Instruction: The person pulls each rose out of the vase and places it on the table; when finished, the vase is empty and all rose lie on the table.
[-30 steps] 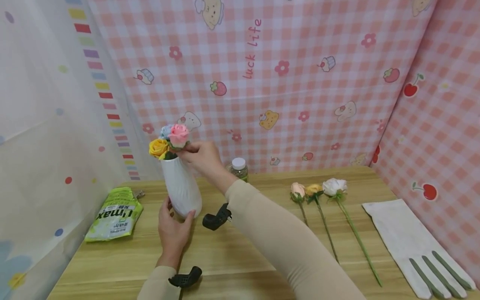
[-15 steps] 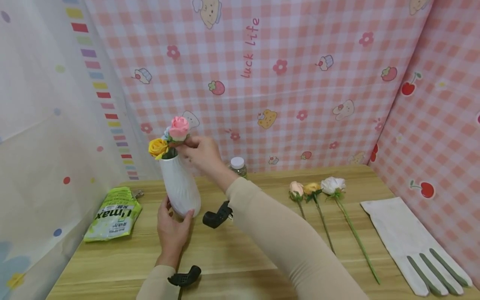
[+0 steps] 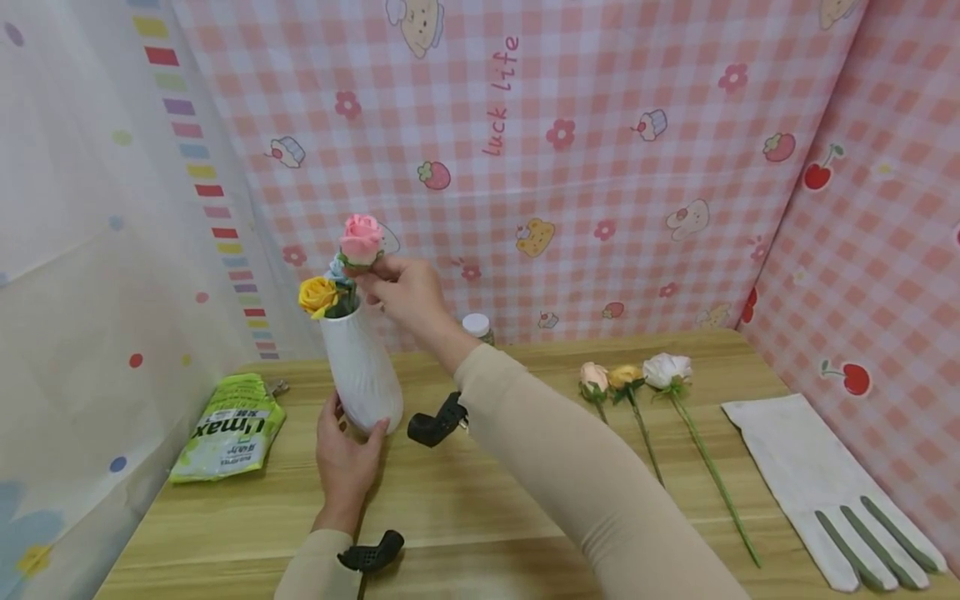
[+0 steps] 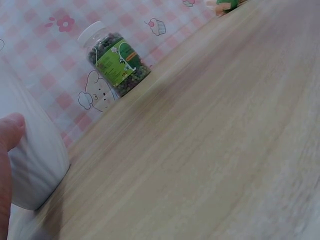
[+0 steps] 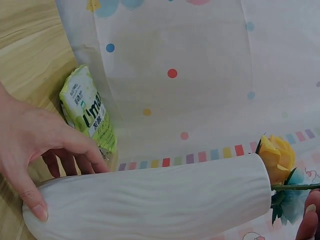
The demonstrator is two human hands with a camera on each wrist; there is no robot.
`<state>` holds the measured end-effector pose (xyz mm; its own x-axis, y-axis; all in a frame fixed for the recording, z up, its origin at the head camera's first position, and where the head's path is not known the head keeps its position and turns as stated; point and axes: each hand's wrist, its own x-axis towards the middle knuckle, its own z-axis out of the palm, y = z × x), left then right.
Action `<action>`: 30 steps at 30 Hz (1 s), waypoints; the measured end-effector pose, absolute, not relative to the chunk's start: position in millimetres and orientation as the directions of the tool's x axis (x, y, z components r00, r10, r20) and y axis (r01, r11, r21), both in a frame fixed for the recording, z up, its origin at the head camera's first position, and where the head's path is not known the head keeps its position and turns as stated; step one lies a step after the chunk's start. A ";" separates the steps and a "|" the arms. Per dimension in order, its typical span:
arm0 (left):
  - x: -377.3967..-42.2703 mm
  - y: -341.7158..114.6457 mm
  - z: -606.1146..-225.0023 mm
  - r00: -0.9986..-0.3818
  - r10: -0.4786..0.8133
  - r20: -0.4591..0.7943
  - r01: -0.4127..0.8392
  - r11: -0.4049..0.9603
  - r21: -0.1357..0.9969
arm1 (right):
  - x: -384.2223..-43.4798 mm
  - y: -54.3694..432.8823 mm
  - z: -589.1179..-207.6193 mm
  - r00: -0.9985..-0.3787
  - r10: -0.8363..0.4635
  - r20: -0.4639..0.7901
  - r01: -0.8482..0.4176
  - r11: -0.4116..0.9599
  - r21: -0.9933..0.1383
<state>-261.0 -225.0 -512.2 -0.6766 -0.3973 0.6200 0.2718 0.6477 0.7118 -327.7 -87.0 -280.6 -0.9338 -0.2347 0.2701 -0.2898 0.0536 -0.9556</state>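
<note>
A white ribbed vase [image 3: 363, 375] stands at the left of the table, a yellow rose [image 3: 318, 296] and a light blue flower [image 3: 335, 269] in its mouth. My left hand [image 3: 347, 458] grips the vase low down, thumb on the near side and fingers round the other. Above the rim my right hand [image 3: 408, 293] pinches a pink rose [image 3: 362, 240] just under its bloom. In the right wrist view the green stem [image 5: 295, 187] runs into the vase mouth, and only fingertips of the right hand show at the edge.
Peach [image 3: 594, 379], gold [image 3: 625, 377] and white [image 3: 667, 372] roses lie at the right, beside a white glove [image 3: 825, 483] with green-striped fingers. A green bag [image 3: 230, 427] lies at the left. Behind the right forearm stands a white-capped jar [image 4: 117, 61].
My right hand has risen with the pink rose, whose bloom now stands higher above the vase and shows more of the blue flower. The left hand keeps its place on the vase.
</note>
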 end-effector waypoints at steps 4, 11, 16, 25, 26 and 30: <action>-261.3 -224.7 -514.4 -0.673 -0.397 0.624 0.269 0.654 0.707 | -326.1 -82.5 -278.5 -0.933 -0.227 0.279 -0.288 0.006 -0.958; -262.1 -224.8 -513.9 -0.674 -0.400 0.621 0.266 0.653 0.710 | -323.9 -67.7 -274.1 -0.907 -0.199 0.371 -0.363 -0.075 -0.929; -262.4 -225.2 -514.3 -0.683 -0.407 0.607 0.252 0.649 0.718 | -323.3 -55.0 -269.2 -0.897 -0.151 0.416 -0.403 -0.108 -0.909; -261.5 -225.6 -513.0 -0.688 -0.402 0.604 0.265 0.635 0.726 | -323.2 -24.3 -257.3 -0.888 0.002 0.459 -0.438 -0.305 -0.846; -261.3 -225.8 -512.6 -0.689 -0.401 0.603 0.268 0.632 0.727 | -323.0 -19.5 -255.7 -0.889 0.019 0.458 -0.438 -0.329 -0.837; -260.9 -226.0 -511.3 -0.699 -0.400 0.593 0.261 0.629 0.732 | -322.3 5.8 -248.0 -0.886 0.085 0.456 -0.447 -0.417 -0.791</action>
